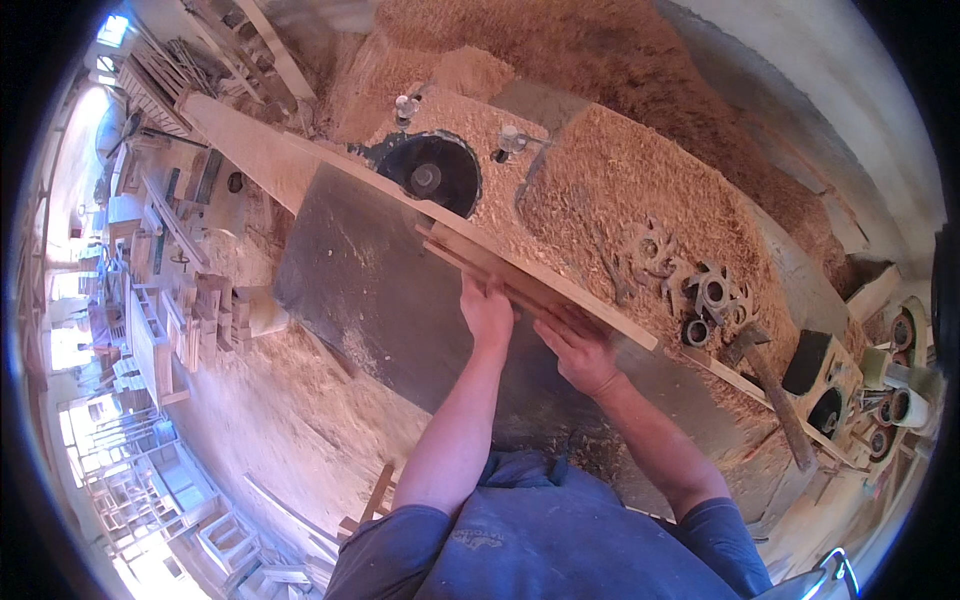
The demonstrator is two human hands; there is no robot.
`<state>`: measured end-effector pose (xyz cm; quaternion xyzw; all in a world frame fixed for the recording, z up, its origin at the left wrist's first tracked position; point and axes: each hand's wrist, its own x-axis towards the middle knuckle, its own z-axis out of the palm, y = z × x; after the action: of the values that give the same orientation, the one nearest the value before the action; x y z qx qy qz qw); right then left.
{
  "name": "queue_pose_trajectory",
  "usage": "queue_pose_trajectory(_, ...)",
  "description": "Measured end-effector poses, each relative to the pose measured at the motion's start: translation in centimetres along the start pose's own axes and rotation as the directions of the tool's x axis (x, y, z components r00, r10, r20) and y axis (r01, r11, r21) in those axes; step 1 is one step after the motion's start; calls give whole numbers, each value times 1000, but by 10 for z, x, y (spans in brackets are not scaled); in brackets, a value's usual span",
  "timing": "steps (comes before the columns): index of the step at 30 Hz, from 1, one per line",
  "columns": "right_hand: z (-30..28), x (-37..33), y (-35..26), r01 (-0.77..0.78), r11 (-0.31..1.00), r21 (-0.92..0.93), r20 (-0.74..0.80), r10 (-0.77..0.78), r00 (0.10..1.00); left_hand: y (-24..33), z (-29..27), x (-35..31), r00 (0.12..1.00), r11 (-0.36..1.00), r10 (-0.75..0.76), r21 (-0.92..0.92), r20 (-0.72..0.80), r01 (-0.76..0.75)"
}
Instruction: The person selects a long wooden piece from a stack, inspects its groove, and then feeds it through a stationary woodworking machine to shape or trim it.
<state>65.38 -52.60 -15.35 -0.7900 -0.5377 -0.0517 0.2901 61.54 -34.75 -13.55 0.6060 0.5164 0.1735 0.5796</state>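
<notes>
A narrow wooden board [500, 270] lies along a long straight wooden fence [590, 309] on a dark metal machine table [400, 290]. Behind the fence, a round dark cutter housing [430, 172] with a central spindle sits in the table. My left hand [487, 312] is closed on the board's near edge, a short way from the housing. Farther right, my right hand [582, 355] lies against the board with its fingers stretched out along it. Part of the board's right end is hidden under these fingers.
Wood shavings [620, 190] cover the surface behind the fence. Several metal cutter heads [712, 292] and a hammer [770, 385] lie at right. Pulleys and a motor [810, 362] stand beyond. Stacked wood pieces [215, 310] and planks fill the left side.
</notes>
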Motion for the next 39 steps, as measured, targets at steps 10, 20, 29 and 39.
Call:
queue_pose_trajectory(10,15,26,-11,-33,998,52,-22,34,999,-2,-14,27,1000,996,25,-81,-9,-26)
queue_pose_trajectory(20,42,56,-20,-44,996,75,-18,46,999,18,-41,60,998,998,-52,-42,33,54)
queue_pose_trajectory(29,68,98,-29,-7,1000,16,-25,7,1000,28,-63,101,999,995,-24,-98,25,27)
queue_pose_trajectory(39,104,158,-47,-18,996,88,-43,22,999,45,-101,160,997,993,-49,-108,54,55)
